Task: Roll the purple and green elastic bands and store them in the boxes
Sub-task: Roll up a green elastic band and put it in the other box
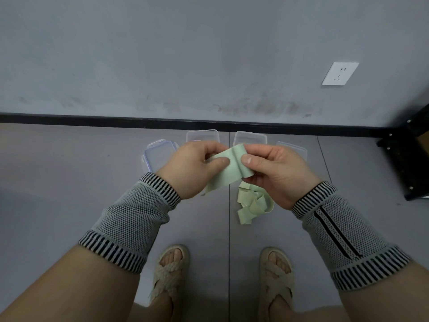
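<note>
Left hand (197, 168): pinching the green elastic band (228, 169) between thumb and curled fingers, at the 9 o'clock side of the band's upper end.
Right hand (276, 173): pinching the same band at its 3 o'clock side, thumb lying on the band's face, fingers curling behind it.
Green elastic band: being held in the air between both hands, with a fold or ridge running across it just beside the right thumb. One flat section is hanging toward 7 o'clock under the left hand; the remaining length is dropping toward 6 o'clock and lying in a loose tangle on the floor (69, 182), below the right hand.
Boxes: four clear plastic pieces are sitting on the floor at 12 o'clock from the hands, close to the black skirting strip (92, 118). The left box (157, 154) is showing bluish clasps. The centre-left box (202, 135) is showing a trace of purple at its lower edge, partly hidden by the left hand. The centre-right box (250, 137) and the right box (294, 148) are partly hidden by the right hand; which pieces are lids cannot be told.
Sleeves: a knitted grey sleeve with striped cuffs (130, 219) is covering each forearm.
Feet: two feet in woven sandals (171, 270) are standing at 6 o'clock.
Wall: a white socket (340, 73) is sitting at 2 o'clock.
</note>
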`<control>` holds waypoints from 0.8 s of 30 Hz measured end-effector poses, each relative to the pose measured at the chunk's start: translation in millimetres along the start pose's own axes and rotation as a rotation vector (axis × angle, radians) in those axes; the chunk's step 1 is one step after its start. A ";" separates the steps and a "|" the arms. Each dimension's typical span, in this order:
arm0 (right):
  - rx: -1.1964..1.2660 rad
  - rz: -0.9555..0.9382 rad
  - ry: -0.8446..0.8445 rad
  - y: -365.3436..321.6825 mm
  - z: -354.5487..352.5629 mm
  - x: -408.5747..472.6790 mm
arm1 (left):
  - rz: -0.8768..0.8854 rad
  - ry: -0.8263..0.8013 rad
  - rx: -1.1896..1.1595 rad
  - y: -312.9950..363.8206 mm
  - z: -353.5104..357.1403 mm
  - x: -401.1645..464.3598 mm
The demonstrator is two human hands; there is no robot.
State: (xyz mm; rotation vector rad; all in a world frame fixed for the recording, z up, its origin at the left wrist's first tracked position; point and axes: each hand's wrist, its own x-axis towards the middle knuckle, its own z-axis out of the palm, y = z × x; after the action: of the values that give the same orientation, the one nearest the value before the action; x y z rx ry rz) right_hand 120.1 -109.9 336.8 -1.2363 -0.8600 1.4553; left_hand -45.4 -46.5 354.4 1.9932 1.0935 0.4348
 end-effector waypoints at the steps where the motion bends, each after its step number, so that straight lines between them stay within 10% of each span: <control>1: -0.004 0.009 -0.004 -0.1 -0.5 -0.8 | 0.003 -0.017 0.002 0.1 -1.0 -0.1; 17: -0.311 -0.218 0.218 -4.2 15.4 -6.8 | -0.129 0.108 -0.359 12.9 2.1 0.3; 24: -0.534 -0.257 -0.005 -6.2 8.5 -13.9 | -0.187 0.064 -0.442 2.4 -7.1 2.4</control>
State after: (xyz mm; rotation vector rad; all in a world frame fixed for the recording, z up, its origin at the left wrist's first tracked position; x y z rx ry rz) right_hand 113.0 -121.0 348.1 -1.4396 -1.4152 1.0527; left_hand -47.1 -41.8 360.5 1.4864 1.1010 0.5865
